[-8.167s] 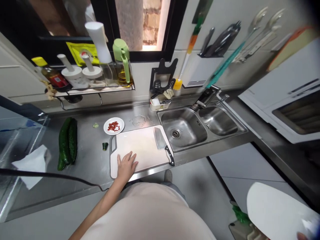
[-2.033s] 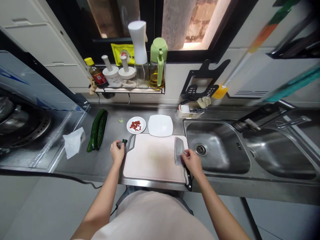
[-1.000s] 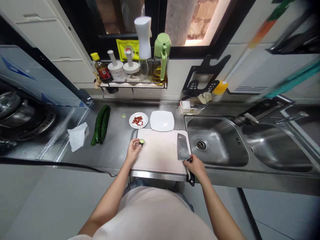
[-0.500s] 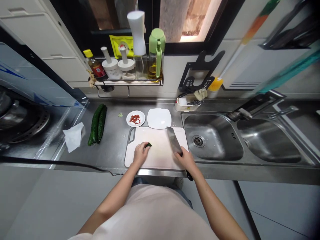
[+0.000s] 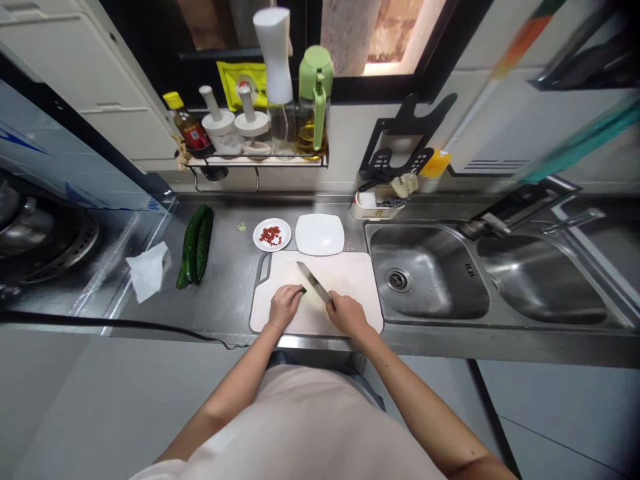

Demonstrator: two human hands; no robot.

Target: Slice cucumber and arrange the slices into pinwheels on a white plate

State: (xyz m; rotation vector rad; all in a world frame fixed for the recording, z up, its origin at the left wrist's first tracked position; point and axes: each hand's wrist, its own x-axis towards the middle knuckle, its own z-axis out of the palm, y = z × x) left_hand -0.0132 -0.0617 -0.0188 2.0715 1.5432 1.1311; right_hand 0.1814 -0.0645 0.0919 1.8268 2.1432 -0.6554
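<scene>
Two cucumbers (image 5: 195, 247) are laid side by side on the counter (image 5: 225, 267), apart from the cutting board (image 5: 357, 277), presumably to be out of the way. Red pieces (image 5: 271, 235) are gathered on a small plate (image 5: 257, 237) just behind the board, likely for easy reach. Over the board, a short green piece (image 5: 303, 290) is pinched by the left hand (image 5: 285, 307), apparently to steady it. Just beside it, the knife (image 5: 315, 283) is gripped by the right hand (image 5: 349, 313) near the blade, probably for control.
</scene>
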